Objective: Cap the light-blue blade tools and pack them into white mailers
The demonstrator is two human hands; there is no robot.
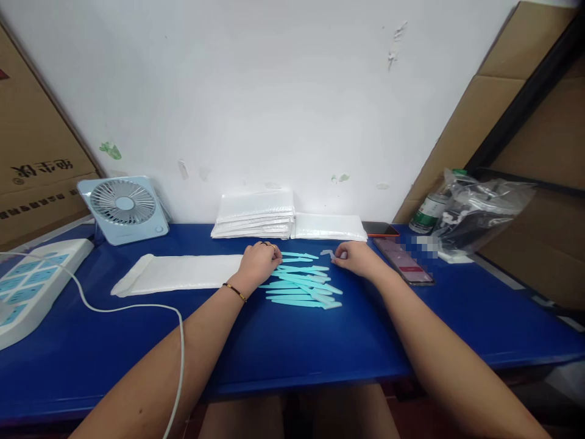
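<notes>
A white cable (181, 347) crosses in front of the left forearm (203, 332); it could snag and jerk the arm. Turquoise razors (304, 283) lie overlapped between the hands; pulling one may scatter the rest. Left hand (260, 261): fingertips together at the farthest razors; clamping cannot be told. Right hand (356, 256): fingertips together at small clear caps (327, 252); likewise unclear. A phone (406, 262) obstructs rightward travel. Stacked white pouches (256, 213) stand beyond.

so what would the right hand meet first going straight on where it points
Probably the translucent piece at the right hand, perhaps touching it now, then the teal sticks; depth is unclear.
</notes>
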